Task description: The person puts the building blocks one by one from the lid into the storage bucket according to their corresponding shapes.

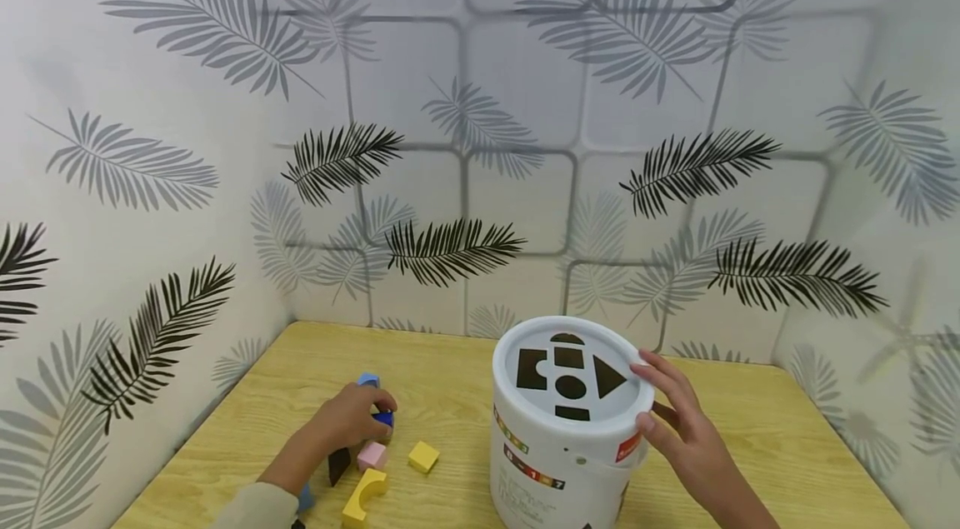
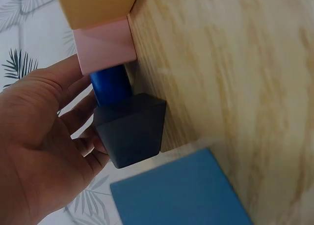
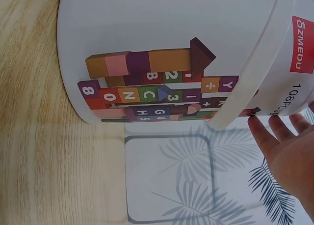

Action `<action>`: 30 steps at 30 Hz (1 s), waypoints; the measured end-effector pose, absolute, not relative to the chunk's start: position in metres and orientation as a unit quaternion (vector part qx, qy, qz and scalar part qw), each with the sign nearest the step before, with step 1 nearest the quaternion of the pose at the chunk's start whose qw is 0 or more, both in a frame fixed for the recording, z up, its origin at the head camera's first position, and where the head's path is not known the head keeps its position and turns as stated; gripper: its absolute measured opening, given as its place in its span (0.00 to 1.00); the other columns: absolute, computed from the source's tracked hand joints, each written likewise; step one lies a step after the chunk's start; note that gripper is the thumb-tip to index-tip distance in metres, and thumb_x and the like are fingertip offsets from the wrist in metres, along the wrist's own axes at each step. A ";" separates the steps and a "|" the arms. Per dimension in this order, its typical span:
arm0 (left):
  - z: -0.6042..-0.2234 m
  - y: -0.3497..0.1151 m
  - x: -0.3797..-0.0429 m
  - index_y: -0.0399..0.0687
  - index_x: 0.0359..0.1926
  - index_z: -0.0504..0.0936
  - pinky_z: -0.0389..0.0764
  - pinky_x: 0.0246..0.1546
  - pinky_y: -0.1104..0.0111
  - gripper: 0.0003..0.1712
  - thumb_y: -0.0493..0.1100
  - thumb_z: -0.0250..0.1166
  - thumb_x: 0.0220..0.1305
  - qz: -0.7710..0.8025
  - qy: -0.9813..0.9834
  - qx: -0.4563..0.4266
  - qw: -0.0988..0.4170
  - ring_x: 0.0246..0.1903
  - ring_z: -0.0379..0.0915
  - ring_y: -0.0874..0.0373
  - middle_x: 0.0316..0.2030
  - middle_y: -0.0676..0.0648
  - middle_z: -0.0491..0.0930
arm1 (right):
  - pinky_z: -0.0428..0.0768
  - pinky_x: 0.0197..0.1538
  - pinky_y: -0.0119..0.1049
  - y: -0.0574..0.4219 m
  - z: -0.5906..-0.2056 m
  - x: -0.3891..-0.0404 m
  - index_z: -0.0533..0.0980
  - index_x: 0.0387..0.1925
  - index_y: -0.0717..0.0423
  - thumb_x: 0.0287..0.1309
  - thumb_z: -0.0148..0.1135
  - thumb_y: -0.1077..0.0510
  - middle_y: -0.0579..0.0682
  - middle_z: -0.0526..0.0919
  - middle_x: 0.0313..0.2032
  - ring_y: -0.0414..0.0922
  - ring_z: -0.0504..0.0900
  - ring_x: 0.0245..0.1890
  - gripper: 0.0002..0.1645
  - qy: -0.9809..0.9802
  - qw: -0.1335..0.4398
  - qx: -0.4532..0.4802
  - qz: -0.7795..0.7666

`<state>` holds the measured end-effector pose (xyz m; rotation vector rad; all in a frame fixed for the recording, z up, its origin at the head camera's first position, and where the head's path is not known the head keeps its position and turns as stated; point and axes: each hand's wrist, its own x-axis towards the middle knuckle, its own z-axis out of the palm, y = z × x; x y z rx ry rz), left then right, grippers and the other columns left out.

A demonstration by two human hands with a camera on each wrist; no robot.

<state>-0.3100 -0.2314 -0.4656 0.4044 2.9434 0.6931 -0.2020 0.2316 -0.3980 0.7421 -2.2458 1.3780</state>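
Note:
My left hand (image 1: 351, 419) is low over the table at the left. Its thumb and fingers pinch a dark blue cylinder block (image 1: 383, 419). In the left wrist view the cylinder shows between a pink block (image 2: 105, 48) and a black block with slanted sides (image 2: 131, 134), which hides part of the fingers. My right hand (image 1: 693, 433) rests against the right rim of a white bucket (image 1: 525, 454), thumb and fingers spread and fairly straight. The bucket's white lid (image 1: 600, 414) has cut-out holes, among them a circle, a triangle and a square.
Left of the bucket lie a yellow square block (image 1: 423, 456) and a yellow arch block (image 1: 355, 506). A light blue block (image 1: 368, 379) sits beyond my left hand, another blue block (image 1: 306, 498) near my sleeve. Leaf-patterned walls (image 1: 465, 204) border the wooden table (image 1: 442, 362).

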 end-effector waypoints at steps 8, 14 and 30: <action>-0.470 -0.229 -0.315 0.54 0.51 0.86 0.81 0.44 0.54 0.20 0.46 0.75 0.57 0.211 0.970 0.114 0.049 0.46 0.77 0.54 0.44 0.55 0.83 | 0.67 0.59 0.16 0.232 -0.399 -0.203 0.65 0.72 0.54 0.70 0.53 0.69 0.46 0.56 0.75 0.24 0.53 0.71 0.31 -0.808 0.189 0.254 0.496; -0.467 -0.230 -0.313 0.47 0.54 0.84 0.81 0.40 0.60 0.19 0.44 0.72 0.61 0.302 0.945 0.114 0.049 0.42 0.78 0.56 0.46 0.50 0.83 | 0.67 0.59 0.16 0.232 -0.398 -0.202 0.65 0.72 0.53 0.70 0.54 0.69 0.45 0.56 0.75 0.24 0.53 0.71 0.32 -0.810 0.191 0.254 0.493; -0.426 -0.196 -0.294 0.42 0.60 0.78 0.83 0.43 0.59 0.25 0.47 0.69 0.67 0.514 0.843 0.159 0.020 0.47 0.77 0.52 0.52 0.41 0.79 | 0.68 0.59 0.17 0.231 -0.398 -0.201 0.65 0.72 0.54 0.69 0.54 0.69 0.41 0.56 0.75 0.24 0.53 0.71 0.32 -0.806 0.198 0.262 0.492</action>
